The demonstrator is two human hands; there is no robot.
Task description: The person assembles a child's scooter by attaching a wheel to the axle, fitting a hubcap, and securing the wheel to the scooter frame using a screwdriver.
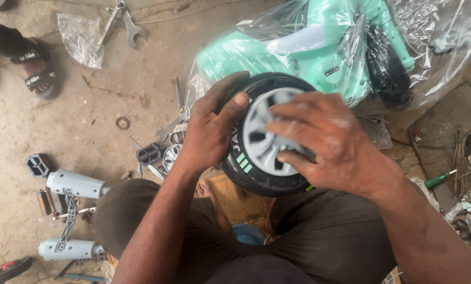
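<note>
a mint-green toy ride-on (325,52), wrapped in clear plastic, filled the upper right of the frame, lying on the bare floor (62,115). against its lower edge, in the middle of the frame, sat a black wheel (246,168) with a grey hubcap (264,139); it appeared to be seated at the body, though the joint itself was hidden, so i could not tell whether it was fastened.

the right hand (333,142) lay flat over the hubcap, fingers (288,123) spread wide and pressing on it. the left hand (212,131) wrapped the wheel's left rim, its fingers curled around the tyre, thumb on the tread.

judging by what lay around, much was left: two pale grey tubes (78,184) rested at the lower left, a small black and red wheel (7,269) in the bottom left corner, and black pedals (38,164) just above the tubes. spanners (125,23) lay at the top on a plastic bag (80,39). a washer (122,122) lay left of centre, and a green-handled screwdriver (440,179) at the right edge.
</note>
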